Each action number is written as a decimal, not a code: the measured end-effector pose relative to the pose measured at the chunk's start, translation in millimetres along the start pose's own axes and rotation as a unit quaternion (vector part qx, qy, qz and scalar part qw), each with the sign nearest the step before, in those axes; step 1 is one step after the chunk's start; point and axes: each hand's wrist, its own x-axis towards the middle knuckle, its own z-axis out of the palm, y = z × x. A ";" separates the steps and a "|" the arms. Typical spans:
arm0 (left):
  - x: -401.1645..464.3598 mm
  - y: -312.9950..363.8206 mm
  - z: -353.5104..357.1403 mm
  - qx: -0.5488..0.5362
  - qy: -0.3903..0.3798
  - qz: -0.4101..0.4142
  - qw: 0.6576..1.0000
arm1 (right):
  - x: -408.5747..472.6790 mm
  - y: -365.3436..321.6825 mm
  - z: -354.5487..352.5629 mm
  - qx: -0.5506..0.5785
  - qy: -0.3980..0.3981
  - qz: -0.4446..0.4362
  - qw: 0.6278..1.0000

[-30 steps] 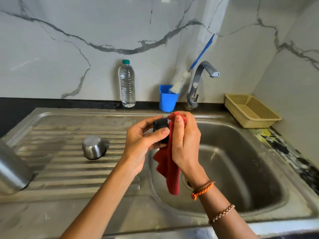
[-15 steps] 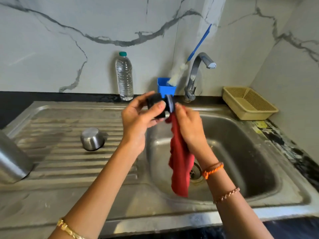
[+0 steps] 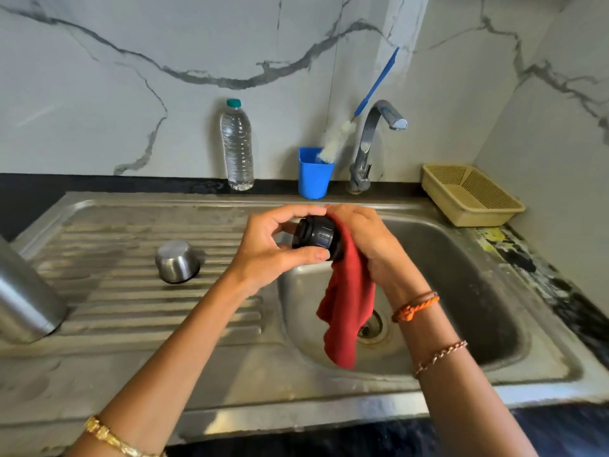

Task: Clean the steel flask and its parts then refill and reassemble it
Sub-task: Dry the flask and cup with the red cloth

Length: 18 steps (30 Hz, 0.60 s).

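Steel covers nearly everything: the sink (image 3: 494, 324) with its deep basin on the right and a ribbed draining board (image 3: 131, 291) on the left, set into the worktop against a marble-patterned wall. At the far left edge stands the steel flask body (image 3: 23, 298), only partly in view, resting on the draining board. Along the far rim sit a clear water bottle (image 3: 236, 146), a blue cup (image 3: 313, 174) holding a bottle brush (image 3: 339, 140), the tap (image 3: 372, 143) and a beige basket (image 3: 471, 196) on the right. A red cloth (image 3: 346, 311) hangs down over the basin. The steel cup lid (image 3: 178, 262) lies upside down on the ribs, well apart from the hands.

Above the basin's near-left rim, the left hand (image 3: 273, 255) curls thumb and fingers round the black stopper (image 3: 316, 237), pinching it by its ribbed side. The right hand (image 3: 369, 245) grips the cloth and presses it against the stopper's right end.

I judge the stopper light, rigid plastic; its ridged band offers the surest hold, though it may be slick if wet. The cloth is soft and limp, best bunched in the fingers. The flask body looks heavier and smooth, so it probably wants a full wrap around its middle.
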 end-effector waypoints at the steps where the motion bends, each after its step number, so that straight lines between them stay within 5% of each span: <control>1: -3.1 -0.4 0.0 -0.023 -0.012 0.006 1.000 | -3.8 0.3 -2.4 0.052 -0.039 0.059 0.996; 4: -12.3 -4.6 5.1 -0.114 -0.005 0.044 0.992 | -10.0 11.6 -3.2 0.117 -0.110 0.170 0.972; 7: -17.6 -13.3 14.9 -0.127 0.095 0.082 0.984 | -11.9 20.6 12.9 0.194 -0.087 0.202 0.956; 12: -13.8 -27.1 1.7 0.190 0.093 0.260 0.942 | -21.0 25.3 28.4 0.386 -0.074 0.280 0.876; 15: -4.0 -33.9 -21.7 0.332 0.080 0.297 0.892 | -20.2 26.4 25.4 0.341 -0.098 0.276 0.893; 18: -9.0 -38.3 -44.7 0.433 0.040 0.220 0.873 | -15.7 21.6 22.2 0.289 -0.105 0.235 0.922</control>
